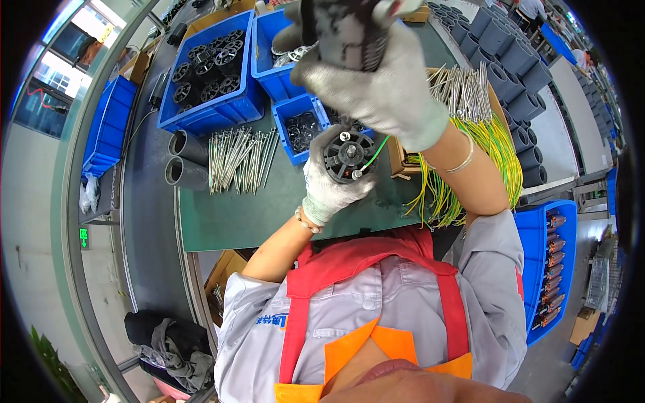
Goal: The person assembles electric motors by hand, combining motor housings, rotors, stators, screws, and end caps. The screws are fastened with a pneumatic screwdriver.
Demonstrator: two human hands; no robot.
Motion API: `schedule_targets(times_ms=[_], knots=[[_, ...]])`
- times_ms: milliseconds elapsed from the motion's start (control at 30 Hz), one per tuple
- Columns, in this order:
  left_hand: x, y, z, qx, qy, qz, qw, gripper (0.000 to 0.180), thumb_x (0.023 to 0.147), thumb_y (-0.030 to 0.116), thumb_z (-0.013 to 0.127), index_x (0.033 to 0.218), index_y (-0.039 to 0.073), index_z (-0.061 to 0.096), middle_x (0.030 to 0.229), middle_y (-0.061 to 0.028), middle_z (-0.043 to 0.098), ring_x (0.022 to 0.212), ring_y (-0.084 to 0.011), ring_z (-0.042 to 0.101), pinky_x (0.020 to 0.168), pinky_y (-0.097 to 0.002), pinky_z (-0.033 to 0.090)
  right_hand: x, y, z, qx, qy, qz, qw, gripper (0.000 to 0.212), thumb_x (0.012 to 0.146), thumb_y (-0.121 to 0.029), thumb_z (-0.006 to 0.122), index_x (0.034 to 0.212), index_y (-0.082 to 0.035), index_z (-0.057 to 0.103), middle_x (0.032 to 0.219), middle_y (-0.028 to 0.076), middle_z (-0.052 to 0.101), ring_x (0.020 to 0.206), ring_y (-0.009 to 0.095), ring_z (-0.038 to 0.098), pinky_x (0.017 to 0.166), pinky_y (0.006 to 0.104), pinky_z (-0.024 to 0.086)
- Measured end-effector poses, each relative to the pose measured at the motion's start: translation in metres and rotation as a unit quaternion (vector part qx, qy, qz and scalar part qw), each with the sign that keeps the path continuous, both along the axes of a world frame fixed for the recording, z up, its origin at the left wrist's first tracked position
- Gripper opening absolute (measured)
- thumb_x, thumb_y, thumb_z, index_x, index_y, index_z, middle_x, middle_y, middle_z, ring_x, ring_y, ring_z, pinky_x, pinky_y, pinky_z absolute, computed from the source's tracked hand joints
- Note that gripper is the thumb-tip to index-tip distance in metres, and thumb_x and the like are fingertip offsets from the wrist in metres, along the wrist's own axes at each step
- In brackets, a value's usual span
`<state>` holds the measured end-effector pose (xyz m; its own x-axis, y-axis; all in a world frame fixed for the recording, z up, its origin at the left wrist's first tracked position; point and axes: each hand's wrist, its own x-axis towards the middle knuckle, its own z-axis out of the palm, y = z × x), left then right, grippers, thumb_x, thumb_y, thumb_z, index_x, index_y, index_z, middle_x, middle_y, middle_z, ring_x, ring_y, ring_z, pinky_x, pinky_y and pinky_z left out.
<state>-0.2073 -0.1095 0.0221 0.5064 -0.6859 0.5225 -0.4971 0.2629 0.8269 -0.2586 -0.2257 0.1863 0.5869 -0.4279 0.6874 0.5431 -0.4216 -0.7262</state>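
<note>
My left hand (324,178), in a whitish glove, is closed round a black round motor end cover (350,156) above the green mat. The cover has a metal shaft at its middle, two screw heads and a green wire (377,153) at its side. My right hand (383,87), also gloved, is raised close to the camera. Its fingers wrap round a thick, worn, dark cylindrical tool (346,33), which looks like a power screwdriver. The top edge cuts the tool off, and its tip cannot be made out.
Blue bins hold black motor covers (208,70) and small black rings (302,129). Long metal bolts (240,158) lie beside two grey tubes (186,173). At right are yellow-green wires (494,154), more bolts (463,91), many grey tubes (524,64) and a blue crate (534,269) of rotors.
</note>
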Motion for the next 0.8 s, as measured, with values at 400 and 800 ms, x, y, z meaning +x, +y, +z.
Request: schedule_targets(times_ms=[400,800], knots=[[-0.001,0.000,-0.001,0.006,-0.018,0.026,0.999,0.088,0.056,0.017,0.088,0.131,0.001,0.044,0.114,-0.0157,0.063,0.102,-0.0255,0.066,0.090,-0.0365,0.053,0.001,-0.005,-0.018,0.049,0.033,0.036,0.998,0.042,0.073,-0.014,0.076,0.109,-0.002,0.059,0.085,0.005,0.068,0.076,0.013,0.064,0.074,0.0299,0.053],[-0.001,-0.002,0.004,0.011,0.025,-0.011,1.000,0.084,0.058,0.012,0.087,0.129,0.001,0.045,0.113,-0.0157,0.064,0.100,-0.0241,0.067,0.088,-0.0356,0.053,0.001,-0.006,-0.015,-0.009,0.077,0.023,0.997,0.046,0.075,-0.014,0.075,0.115,-0.002,0.056,0.100,0.005,0.068,0.088,0.011,0.063,0.085,0.0297,0.052]])
